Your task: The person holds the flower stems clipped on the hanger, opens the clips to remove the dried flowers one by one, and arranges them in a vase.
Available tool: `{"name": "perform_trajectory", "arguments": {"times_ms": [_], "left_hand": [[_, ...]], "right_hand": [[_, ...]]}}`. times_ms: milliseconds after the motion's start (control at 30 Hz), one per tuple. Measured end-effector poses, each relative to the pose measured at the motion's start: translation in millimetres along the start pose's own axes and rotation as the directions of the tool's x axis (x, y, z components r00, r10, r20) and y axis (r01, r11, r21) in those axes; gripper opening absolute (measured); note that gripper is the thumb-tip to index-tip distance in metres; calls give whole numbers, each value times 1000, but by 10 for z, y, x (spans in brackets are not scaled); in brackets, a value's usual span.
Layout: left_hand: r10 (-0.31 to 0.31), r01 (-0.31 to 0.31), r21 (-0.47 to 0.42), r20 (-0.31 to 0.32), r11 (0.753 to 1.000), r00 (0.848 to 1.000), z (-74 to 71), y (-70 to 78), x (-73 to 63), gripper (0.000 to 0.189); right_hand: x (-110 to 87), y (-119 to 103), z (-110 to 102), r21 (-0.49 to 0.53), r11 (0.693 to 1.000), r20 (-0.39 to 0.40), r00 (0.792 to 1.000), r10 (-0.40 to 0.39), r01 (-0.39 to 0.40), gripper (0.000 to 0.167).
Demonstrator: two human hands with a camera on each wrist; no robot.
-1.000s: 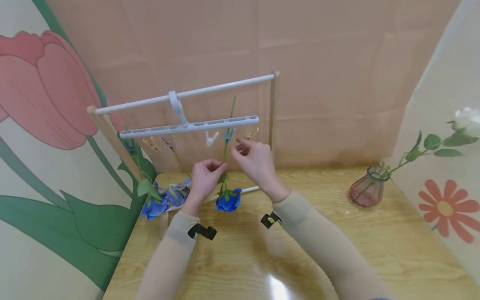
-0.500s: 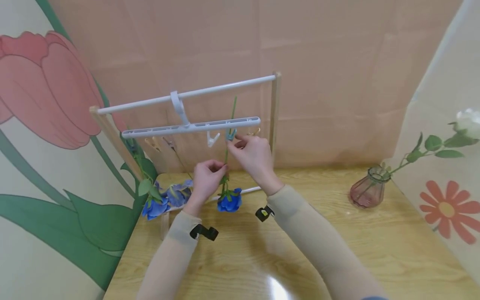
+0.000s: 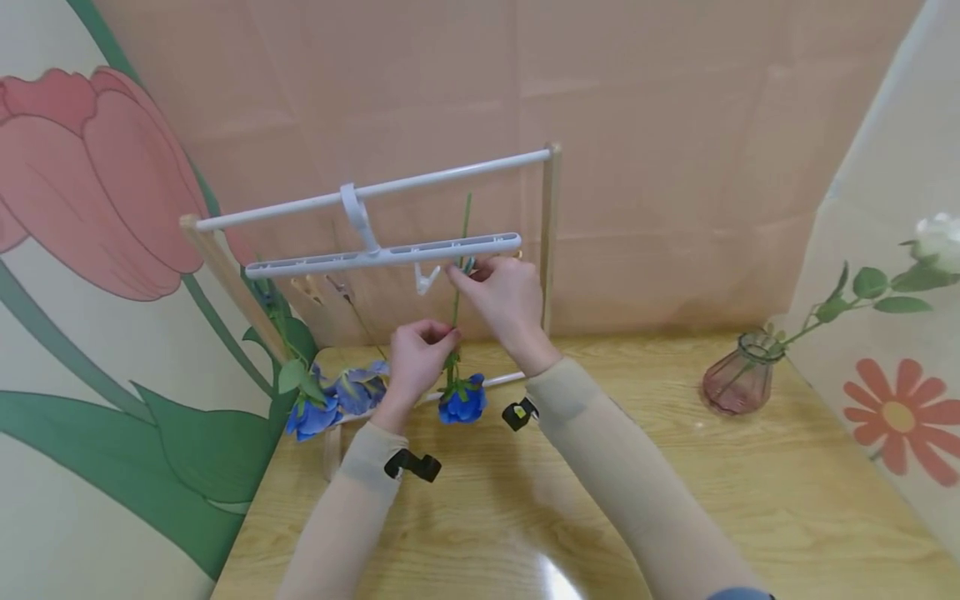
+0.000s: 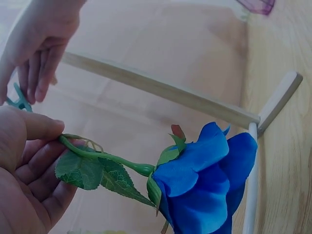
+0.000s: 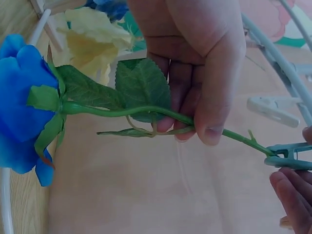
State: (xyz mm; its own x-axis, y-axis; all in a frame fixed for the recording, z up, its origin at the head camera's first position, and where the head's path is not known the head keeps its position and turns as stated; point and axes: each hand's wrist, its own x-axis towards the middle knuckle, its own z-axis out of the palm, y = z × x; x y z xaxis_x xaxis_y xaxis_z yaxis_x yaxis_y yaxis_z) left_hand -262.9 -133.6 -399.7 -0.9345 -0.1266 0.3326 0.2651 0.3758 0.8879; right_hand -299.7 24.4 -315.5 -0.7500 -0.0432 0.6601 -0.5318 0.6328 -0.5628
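A blue artificial rose hangs head down, its green stem running up past the white clip hanger. My left hand pinches this stem just above the leaves, between thumb and fingers. At the teal clothespin is my right hand, thumb on one side and fingers on the other. The clothespin's jaws sit at the stem in the right wrist view. In the head view the right hand hides most of the clothespin.
The hanger hooks over a white rod of a wooden-sided rack. A white clothespin hangs beside the stem. Several blue and purplish flowers hang at the left. A pink glass vase with a white rose stands at the right.
My right hand has moved left and slightly up, from beside the teal clothespin onto it. The left hand keeps its pinch on the stem, almost unmoved.
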Motion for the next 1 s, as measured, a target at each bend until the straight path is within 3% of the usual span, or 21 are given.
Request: {"name": "perform_trajectory", "arguments": {"times_ms": [500, 800, 1000], "left_hand": [[13, -13, 5, 6, 1000, 1000, -11, -16, -9, 12], [30, -30, -27, -12, 999, 999, -1, -83, -21, 16], [0, -3, -95, -29, 995, 1000, 26, -143, -37, 15]], "right_hand": [[-1, 6, 41, 60, 998, -35, 999, -5, 7, 35], [5, 11, 62, 50, 998, -47, 998, -43, 45, 34], [-9, 27, 69, 50, 998, -47, 998, -37, 39, 33]]}}
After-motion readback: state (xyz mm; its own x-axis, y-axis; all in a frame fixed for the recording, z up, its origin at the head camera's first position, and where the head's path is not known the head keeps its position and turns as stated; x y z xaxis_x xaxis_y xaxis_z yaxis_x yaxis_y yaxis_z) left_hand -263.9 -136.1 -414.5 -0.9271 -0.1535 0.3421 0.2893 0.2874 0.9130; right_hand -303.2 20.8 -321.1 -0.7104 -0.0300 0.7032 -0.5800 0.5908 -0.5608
